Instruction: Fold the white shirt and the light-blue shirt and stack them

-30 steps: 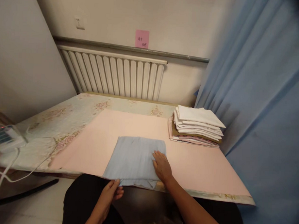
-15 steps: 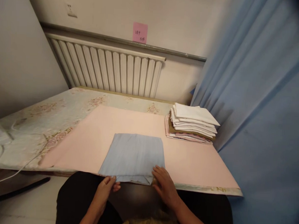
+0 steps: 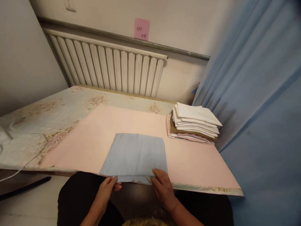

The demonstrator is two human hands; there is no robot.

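A light blue cloth, folded into a flat panel, lies at the front edge of the table, and its near flap hangs slightly over that edge. My left hand pinches the flap's left end between thumb and fingers. At the right end, my right hand grips the near corner, its fingers on top of the fabric and its thumb at the folded edge. Part of the corner is hidden by those fingers.
A pink sheet covers much of the flowered tablecloth. At the back right stands a stack of folded fabrics, mostly white. A blue curtain hangs right; a white cord lies left; a radiator is behind.
My right hand has shifted slightly left and its fingers have closed on the cloth's near right corner, drawing the flap's end inward. My left hand keeps its pinch almost in place.
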